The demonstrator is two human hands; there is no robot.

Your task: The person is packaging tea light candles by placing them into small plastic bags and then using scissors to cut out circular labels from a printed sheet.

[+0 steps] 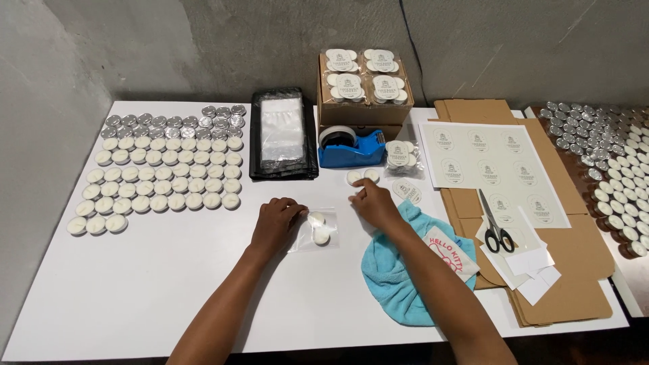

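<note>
— Where's the clear plastic bag (315,230)?

— Flat on the white worktop (149,284), its near edge pinched under the left hand (276,223), fingers curled; round white tealights (318,227) sit inside.

— And the right hand (373,201)?

— Fingertips closing on two loose tealights (362,176) just beyond it (waxy, disc-shaped), a soft blue towel (399,277) under its wrist.

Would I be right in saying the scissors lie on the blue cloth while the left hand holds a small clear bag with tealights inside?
Not quite: the head view shows the scissors on the sheet of round labels over cardboard, not on the blue cloth. The left hand does hold the clear bag with tealights inside.
</note>
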